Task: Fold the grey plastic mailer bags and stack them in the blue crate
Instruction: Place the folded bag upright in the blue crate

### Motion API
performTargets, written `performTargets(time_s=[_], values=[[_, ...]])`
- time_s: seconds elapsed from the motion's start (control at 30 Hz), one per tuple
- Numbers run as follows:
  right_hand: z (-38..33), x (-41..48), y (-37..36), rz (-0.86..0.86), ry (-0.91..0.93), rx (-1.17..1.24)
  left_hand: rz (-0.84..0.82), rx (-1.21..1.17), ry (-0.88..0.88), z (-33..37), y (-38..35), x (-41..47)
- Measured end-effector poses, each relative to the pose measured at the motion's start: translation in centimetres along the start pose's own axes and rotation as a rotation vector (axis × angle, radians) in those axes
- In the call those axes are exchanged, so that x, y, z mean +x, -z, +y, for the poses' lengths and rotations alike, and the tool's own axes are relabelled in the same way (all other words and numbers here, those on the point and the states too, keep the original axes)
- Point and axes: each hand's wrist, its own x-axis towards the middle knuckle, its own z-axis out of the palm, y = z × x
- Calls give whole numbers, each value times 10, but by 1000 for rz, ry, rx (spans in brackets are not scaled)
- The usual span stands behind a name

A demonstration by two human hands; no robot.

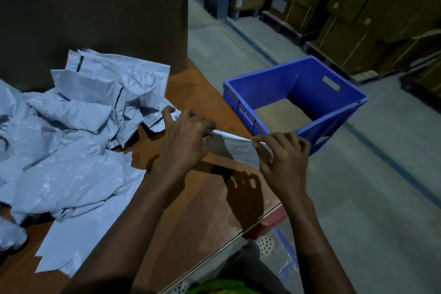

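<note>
A folded grey mailer bag (235, 149) hangs in the air above the table's right edge. My left hand (188, 137) pinches its left end and my right hand (284, 157) pinches its right end. A loose heap of crumpled grey mailer bags (71, 131) covers the left part of the brown table (191, 198). The blue crate (307, 88) stands on the floor just right of the table, and a flat brown sheet (282, 117) lies on its bottom.
A tall dark cardboard wall (95, 12) rises behind the heap. Stacked cartons on pallets (358, 7) line the far right. A red object (272, 222) sits under the table's edge, next to my perforated white shoe (265, 246).
</note>
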Motion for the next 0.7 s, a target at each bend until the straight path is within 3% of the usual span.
performTargets(time_s=[0.2, 0.47, 0.6, 0.7], values=[[48, 42, 2, 116, 16, 13, 45, -33, -139, 16, -21, 73], [139, 110, -20, 182, 47, 29, 236, 93, -402, 40, -79, 204], [180, 126, -51, 105, -25, 24, 58, 93, -488, 48, -127, 249], [200, 127, -72, -142, -77, -34, -213, 108, -478, 48, -163, 264]])
